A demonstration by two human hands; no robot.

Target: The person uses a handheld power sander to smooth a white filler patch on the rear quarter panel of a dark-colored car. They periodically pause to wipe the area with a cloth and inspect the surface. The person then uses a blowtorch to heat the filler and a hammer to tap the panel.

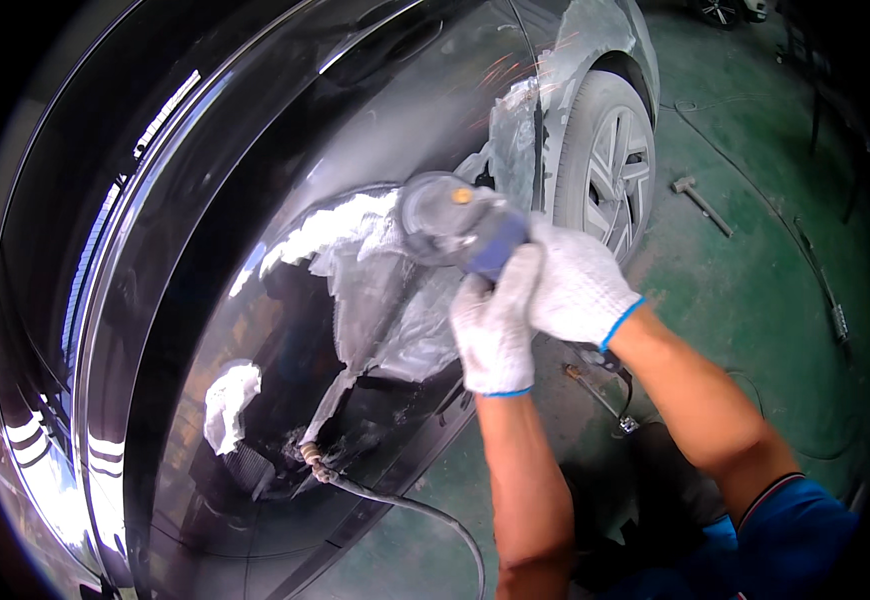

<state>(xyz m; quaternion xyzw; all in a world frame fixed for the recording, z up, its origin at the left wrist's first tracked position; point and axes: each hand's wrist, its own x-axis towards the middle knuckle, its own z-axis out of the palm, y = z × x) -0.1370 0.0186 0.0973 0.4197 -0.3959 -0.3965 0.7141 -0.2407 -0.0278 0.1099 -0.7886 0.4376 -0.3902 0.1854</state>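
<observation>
Both my hands wear white knit gloves with blue cuffs and are closed around an angle grinder [498, 243] with a blue body. My left hand [495, 325] grips it from below, and my right hand [577, 285] wraps its rear end on the right. The grinder's round head, blurred by motion, is against the scraped grey patch [395, 300] on the dark car door [285, 330]. Orange sparks [515, 72] streak up and right toward the wheel arch. Whether the disc touches the metal is hidden by the head.
A wheel [610, 165] stands right of the bare-metal fender. On the green floor lie a hammer [703, 207], a long-handled tool [595, 392] and a thin hose [755, 190]. A grey cable [405, 500] with a brass-coloured end runs from the lower door.
</observation>
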